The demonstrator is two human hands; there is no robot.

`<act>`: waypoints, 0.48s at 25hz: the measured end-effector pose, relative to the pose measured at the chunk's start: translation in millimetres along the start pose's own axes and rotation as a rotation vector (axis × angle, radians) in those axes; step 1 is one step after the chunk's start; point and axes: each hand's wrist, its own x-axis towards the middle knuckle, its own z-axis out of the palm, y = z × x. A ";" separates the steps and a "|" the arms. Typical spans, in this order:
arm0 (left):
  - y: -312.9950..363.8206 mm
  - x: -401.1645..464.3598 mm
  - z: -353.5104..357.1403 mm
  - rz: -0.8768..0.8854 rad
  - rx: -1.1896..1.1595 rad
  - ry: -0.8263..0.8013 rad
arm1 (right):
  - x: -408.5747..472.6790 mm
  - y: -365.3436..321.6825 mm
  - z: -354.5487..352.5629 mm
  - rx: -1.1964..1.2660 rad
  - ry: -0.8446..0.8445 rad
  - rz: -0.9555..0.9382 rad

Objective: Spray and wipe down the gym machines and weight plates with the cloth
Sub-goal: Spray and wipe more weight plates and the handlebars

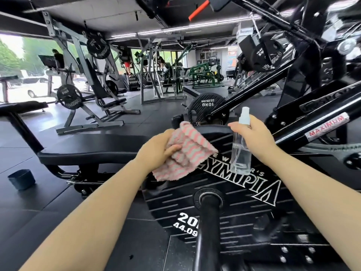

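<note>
A big black 20 kg weight plate (230, 194) with white OLYMPIA lettering sits on a black bar sleeve (208, 227) right below me. My left hand (158, 149) grips a folded pink and grey striped cloth (185, 151), held over the plate's upper left part. My right hand (254, 135) holds a clear spray bottle (241, 149) with a pale nozzle, upright above the plate's top edge. A smaller 10 kg plate (205, 106) hangs just behind them.
The black machine frame (316, 118) with a red MAXIMUM label runs up to the right. A black padded bench (88, 147) lies to the left, with a dark cup (21, 178) on the floor. Grey machines (93, 90) and people stand further back.
</note>
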 end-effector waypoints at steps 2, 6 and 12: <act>-20.0 -15.2 4.3 -0.117 -0.050 -0.022 | 0.8 1.4 1.5 -0.076 -0.006 -0.010; -47.8 -43.5 13.6 -0.350 -0.096 -0.115 | 0.0 -1.7 1.3 -0.142 -0.011 -0.016; -13.3 -5.3 16.5 -0.294 -0.043 0.069 | -5.0 0.4 -2.4 -0.123 0.003 -0.002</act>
